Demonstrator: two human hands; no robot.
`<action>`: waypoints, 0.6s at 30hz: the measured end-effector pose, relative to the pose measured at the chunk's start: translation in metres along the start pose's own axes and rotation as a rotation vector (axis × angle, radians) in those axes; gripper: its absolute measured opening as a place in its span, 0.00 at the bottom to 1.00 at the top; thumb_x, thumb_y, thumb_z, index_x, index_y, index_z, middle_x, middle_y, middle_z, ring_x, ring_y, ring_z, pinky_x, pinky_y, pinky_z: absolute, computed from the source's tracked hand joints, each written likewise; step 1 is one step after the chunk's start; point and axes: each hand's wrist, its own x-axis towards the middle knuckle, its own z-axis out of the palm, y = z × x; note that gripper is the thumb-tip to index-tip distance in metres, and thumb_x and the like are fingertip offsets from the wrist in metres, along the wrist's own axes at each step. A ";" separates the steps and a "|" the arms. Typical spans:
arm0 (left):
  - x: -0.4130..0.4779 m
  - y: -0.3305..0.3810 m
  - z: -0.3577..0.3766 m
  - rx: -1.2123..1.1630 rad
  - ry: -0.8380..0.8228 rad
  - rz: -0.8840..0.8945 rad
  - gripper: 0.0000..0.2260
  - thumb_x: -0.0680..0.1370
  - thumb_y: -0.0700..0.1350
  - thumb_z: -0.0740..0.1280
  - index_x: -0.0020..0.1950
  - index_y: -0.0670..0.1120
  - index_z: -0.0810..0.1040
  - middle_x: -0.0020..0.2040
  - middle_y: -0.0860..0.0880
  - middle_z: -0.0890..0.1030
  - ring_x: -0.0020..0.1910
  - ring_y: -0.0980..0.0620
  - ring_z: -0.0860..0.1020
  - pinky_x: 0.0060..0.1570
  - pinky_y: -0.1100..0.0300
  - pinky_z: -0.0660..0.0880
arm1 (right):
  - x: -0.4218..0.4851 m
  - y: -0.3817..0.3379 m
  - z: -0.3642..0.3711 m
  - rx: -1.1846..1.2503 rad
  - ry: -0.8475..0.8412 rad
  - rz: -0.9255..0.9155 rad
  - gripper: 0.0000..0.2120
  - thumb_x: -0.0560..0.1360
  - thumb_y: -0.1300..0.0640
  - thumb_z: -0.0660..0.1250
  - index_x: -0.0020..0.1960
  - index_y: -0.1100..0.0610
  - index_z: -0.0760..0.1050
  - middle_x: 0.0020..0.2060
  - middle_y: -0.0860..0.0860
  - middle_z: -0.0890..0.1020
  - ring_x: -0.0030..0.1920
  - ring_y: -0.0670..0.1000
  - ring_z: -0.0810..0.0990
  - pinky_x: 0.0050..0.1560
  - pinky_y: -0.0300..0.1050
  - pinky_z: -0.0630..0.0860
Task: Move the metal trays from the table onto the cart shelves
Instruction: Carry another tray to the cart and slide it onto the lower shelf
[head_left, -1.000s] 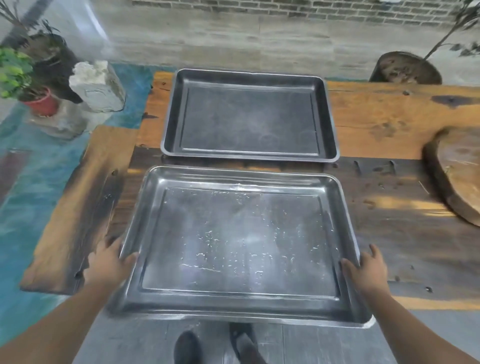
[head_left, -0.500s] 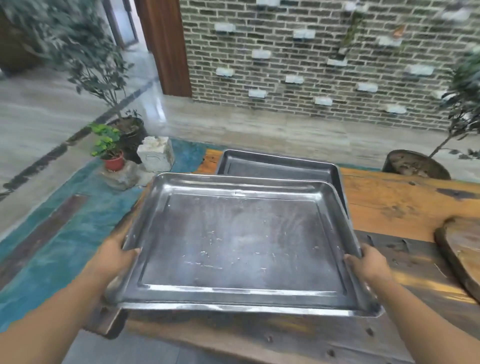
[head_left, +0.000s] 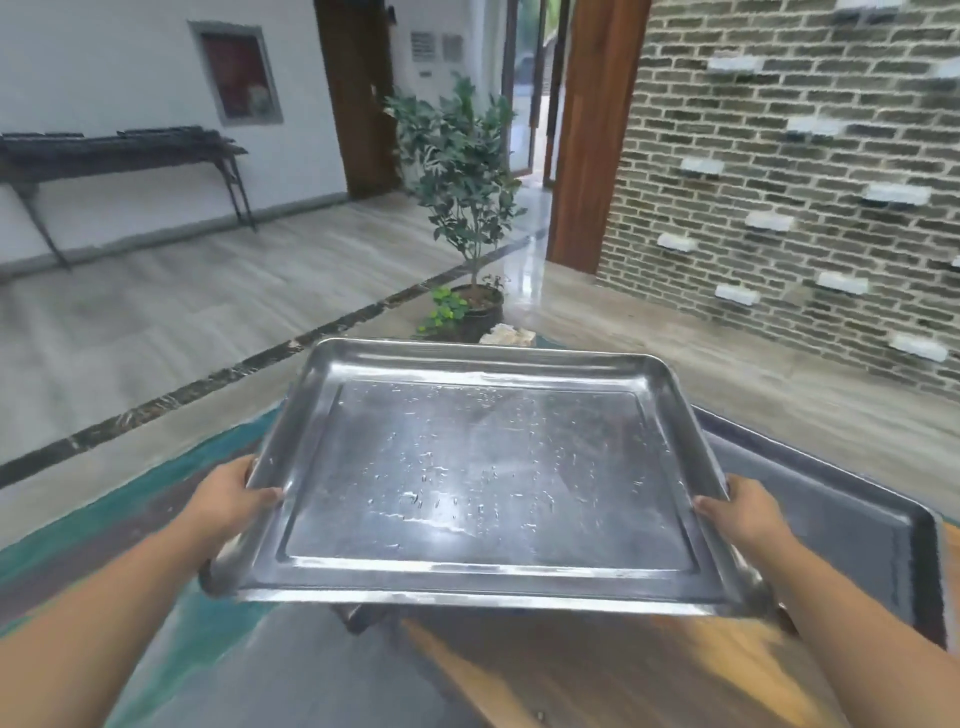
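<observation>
I hold a large shiny metal tray (head_left: 483, 478) in the air, roughly level, above the near corner of the wooden table (head_left: 597, 670). My left hand (head_left: 234, 501) grips its left rim with the thumb over the edge. My right hand (head_left: 740, 512) grips its right rim the same way. A second, darker metal tray (head_left: 852, 525) lies flat on the table to the right, partly hidden behind the held tray. No cart is in view.
A potted tree (head_left: 465, 182) and a small green plant (head_left: 447, 306) stand on the floor ahead, beside a pale stone (head_left: 506, 335). A brick wall (head_left: 789, 171) runs on the right. A dark console table (head_left: 119, 150) stands at the far left wall. Teal rug (head_left: 156, 519) lies below.
The tray has come up off the table and swung left with my view. The table and second tray have shifted to the right; the room to the left has come into sight.
</observation>
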 end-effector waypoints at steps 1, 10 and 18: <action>-0.009 -0.019 -0.014 -0.002 0.032 -0.040 0.06 0.73 0.40 0.75 0.43 0.47 0.78 0.37 0.48 0.81 0.36 0.51 0.77 0.36 0.53 0.68 | 0.003 -0.020 0.014 -0.006 -0.032 -0.041 0.07 0.72 0.58 0.73 0.43 0.62 0.79 0.36 0.59 0.83 0.40 0.60 0.81 0.41 0.50 0.75; -0.110 -0.203 -0.137 -0.052 0.298 -0.398 0.07 0.71 0.40 0.75 0.44 0.48 0.79 0.40 0.47 0.83 0.39 0.46 0.80 0.41 0.51 0.73 | -0.033 -0.216 0.172 -0.092 -0.330 -0.385 0.08 0.72 0.58 0.74 0.46 0.62 0.79 0.39 0.61 0.83 0.44 0.60 0.82 0.44 0.50 0.76; -0.228 -0.340 -0.224 -0.107 0.538 -0.682 0.08 0.70 0.38 0.76 0.43 0.45 0.79 0.39 0.45 0.83 0.39 0.44 0.80 0.42 0.52 0.73 | -0.141 -0.372 0.325 -0.125 -0.539 -0.671 0.05 0.73 0.60 0.73 0.42 0.60 0.80 0.34 0.57 0.83 0.38 0.58 0.81 0.40 0.50 0.75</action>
